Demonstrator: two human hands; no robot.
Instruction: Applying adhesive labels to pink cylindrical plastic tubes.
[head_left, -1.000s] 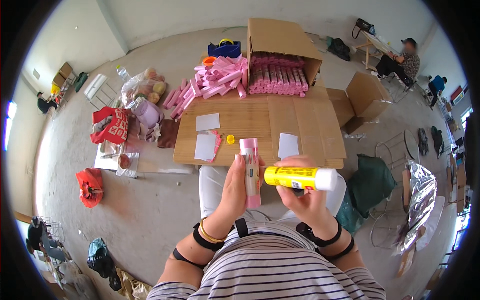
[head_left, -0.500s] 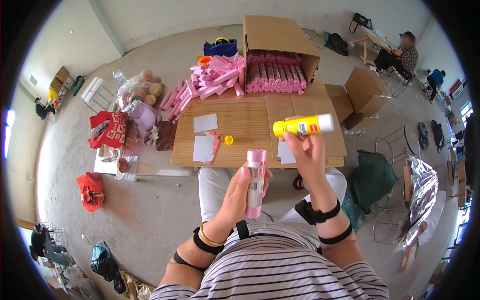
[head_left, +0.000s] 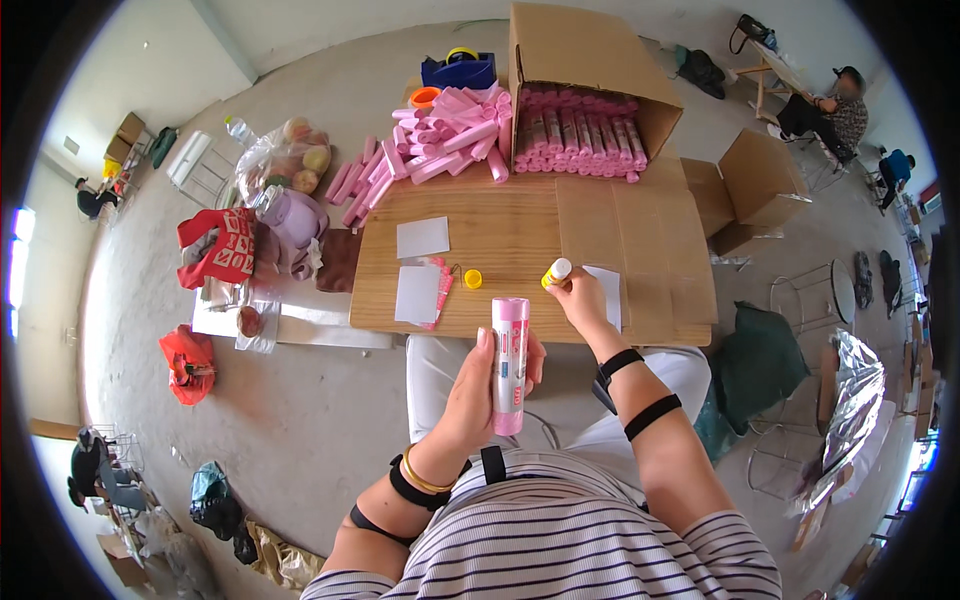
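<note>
My left hand (head_left: 468, 392) is wrapped round a pink roll (head_left: 511, 350) with a white printed label about its middle. It is held upright just in front of the table's near edge. My right hand (head_left: 582, 303) grips a yellow glue stick (head_left: 553, 276) low over the tabletop, its white end tilted up. A small round yellow cap (head_left: 473, 279) lies on the wood to the left of it. White paper sheets (head_left: 416, 294) rest near the cap, one partly over a pink printed piece (head_left: 442, 298). Another white sheet (head_left: 608, 290) lies beside my right hand.
At the back of the wooden table (head_left: 480, 230), loose pink rolls (head_left: 440, 130) are heaped beside an open carton (head_left: 590, 60) stacked with labelled rolls. A blue tape dispenser (head_left: 458, 71) stands behind the heap. A round stool (head_left: 842, 283) is at the right; two people sit farther off.
My right hand has lowered the glue stick from in front of me toward the tabletop and leftward, tilting it. My left hand still holds the pink roll in nearly the same place.
</note>
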